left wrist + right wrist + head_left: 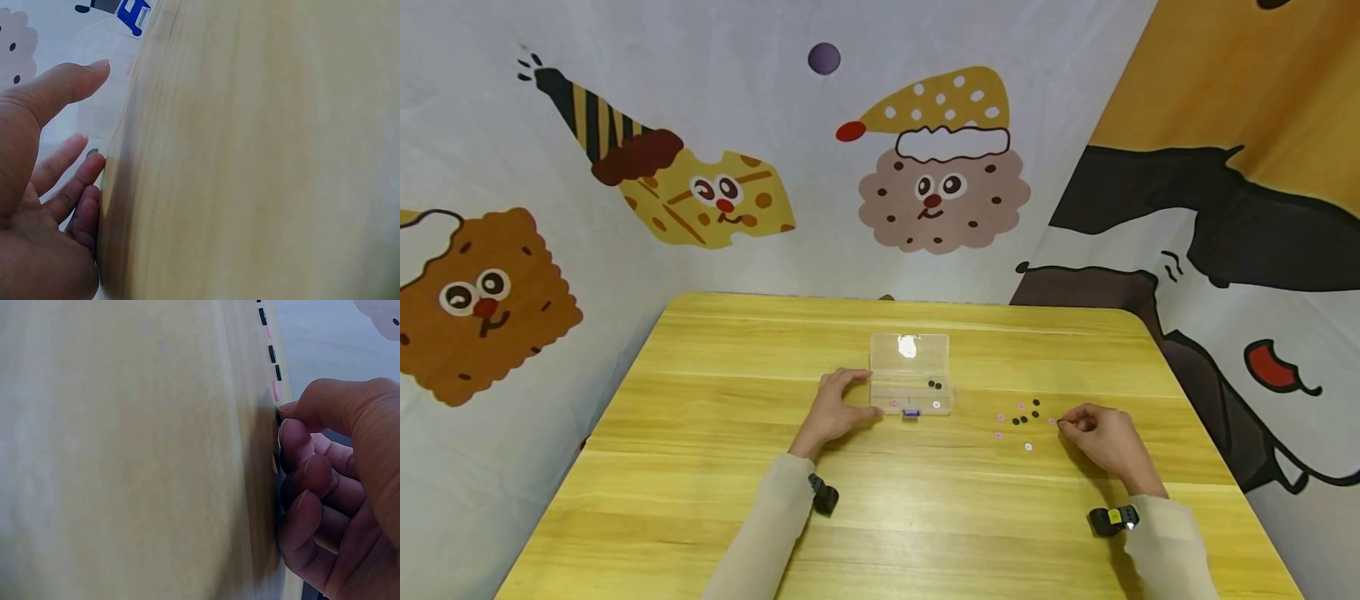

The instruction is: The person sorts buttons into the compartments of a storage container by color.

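My right hand (pixel 1101 433) pinches a small black button (pixel 1060 422) between thumb and index finger, low over the table; the other fingers curl under, as the right wrist view shows. Just left of it lies a pink button (pixel 1052 422). Several loose black, pink and white buttons spread further left, a white button (pixel 1028 447) being nearest the front. My left hand (pixel 838 406) rests at the left end of a clear plastic box (pixel 917 395), thumb by the front corner and fingers spread along the side. The box's lid stands raised; inside are two black buttons (pixel 935 385), a pink button (pixel 893 403) and a white button (pixel 936 405).
The box's blue latch (pixel 911 414) faces the front. Box and buttons stand on a wood-grain table (pixel 700 467) with rounded far corners. Behind it hangs a printed cloth (pixel 820 183) with cartoon figures. Each wrist wears a small black camera (pixel 825 497).
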`<state>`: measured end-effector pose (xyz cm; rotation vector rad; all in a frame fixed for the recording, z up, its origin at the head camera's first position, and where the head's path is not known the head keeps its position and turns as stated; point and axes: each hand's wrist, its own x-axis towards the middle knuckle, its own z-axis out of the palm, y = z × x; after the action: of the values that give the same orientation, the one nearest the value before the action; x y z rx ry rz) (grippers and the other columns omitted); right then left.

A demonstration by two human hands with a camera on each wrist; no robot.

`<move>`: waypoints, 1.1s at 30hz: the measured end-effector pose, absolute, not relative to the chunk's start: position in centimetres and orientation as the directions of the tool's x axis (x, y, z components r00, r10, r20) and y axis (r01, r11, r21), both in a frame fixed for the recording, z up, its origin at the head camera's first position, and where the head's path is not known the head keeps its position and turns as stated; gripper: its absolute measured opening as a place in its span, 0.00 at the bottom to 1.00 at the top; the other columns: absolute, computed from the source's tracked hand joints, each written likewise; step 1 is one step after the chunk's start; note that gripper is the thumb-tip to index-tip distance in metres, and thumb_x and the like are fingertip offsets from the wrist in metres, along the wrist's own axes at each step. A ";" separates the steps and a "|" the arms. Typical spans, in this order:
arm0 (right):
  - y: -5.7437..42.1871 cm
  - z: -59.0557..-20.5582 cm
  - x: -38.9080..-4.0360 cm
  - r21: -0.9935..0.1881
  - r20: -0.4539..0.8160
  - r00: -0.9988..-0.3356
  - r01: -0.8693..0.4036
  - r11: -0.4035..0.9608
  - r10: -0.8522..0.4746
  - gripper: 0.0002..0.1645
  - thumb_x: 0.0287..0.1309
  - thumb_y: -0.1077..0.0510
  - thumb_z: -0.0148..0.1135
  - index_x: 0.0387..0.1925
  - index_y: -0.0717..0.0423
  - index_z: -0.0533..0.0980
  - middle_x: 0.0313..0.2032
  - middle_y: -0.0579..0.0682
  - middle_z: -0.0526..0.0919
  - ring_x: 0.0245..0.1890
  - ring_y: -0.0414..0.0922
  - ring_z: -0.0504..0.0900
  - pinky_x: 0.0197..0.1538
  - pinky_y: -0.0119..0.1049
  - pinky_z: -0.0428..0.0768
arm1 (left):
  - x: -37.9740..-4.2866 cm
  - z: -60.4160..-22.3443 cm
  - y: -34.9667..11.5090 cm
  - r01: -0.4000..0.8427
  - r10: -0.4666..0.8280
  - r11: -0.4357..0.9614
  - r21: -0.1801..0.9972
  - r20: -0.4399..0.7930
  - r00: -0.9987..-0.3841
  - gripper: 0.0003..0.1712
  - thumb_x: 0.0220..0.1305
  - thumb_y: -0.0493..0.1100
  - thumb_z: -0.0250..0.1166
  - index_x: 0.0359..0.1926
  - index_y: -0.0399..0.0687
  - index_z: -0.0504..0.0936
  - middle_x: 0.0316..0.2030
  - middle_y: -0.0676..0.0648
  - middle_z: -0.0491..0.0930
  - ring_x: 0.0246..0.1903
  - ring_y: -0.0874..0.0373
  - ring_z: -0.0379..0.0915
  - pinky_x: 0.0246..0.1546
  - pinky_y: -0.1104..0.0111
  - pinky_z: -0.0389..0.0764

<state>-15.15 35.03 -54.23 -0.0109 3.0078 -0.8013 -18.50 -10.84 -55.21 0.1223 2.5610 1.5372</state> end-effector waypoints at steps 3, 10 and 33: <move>35.0 -54.2 -15.2 -0.492 -0.021 -1.000 -0.007 0.871 -0.020 0.10 0.65 0.53 0.66 0.38 0.56 0.84 0.29 0.47 0.85 0.28 0.41 0.77 0.29 0.29 0.73 | -18.5 -55.2 -10.9 -0.008 0.147 0.469 0.883 -0.087 -0.985 0.41 0.50 0.49 0.82 0.66 0.55 0.78 0.65 0.50 0.75 0.68 0.48 0.60 0.72 0.46 0.65; 34.9 -54.2 -15.2 -0.486 -0.021 -0.999 -0.011 0.874 -0.024 0.10 0.65 0.53 0.66 0.37 0.56 0.84 0.29 0.48 0.85 0.28 0.42 0.77 0.30 0.30 0.74 | -18.6 -55.3 -10.9 -0.006 0.150 0.465 0.885 -0.085 -0.985 0.41 0.50 0.48 0.82 0.66 0.55 0.78 0.65 0.50 0.75 0.68 0.48 0.60 0.72 0.46 0.65; 34.5 -53.7 -15.1 -0.533 -0.040 -0.999 0.017 0.846 -0.005 0.14 0.65 0.48 0.68 0.38 0.55 0.85 0.28 0.47 0.85 0.25 0.39 0.75 0.27 0.29 0.72 | -18.6 -55.4 -10.9 -0.003 0.146 0.474 0.881 -0.082 -0.986 0.41 0.50 0.49 0.83 0.66 0.56 0.78 0.65 0.51 0.75 0.68 0.48 0.60 0.72 0.46 0.65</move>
<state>-15.06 34.54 -53.67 0.0090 2.9800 -0.8619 -18.60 -10.91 -55.42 0.1255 2.5693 1.5352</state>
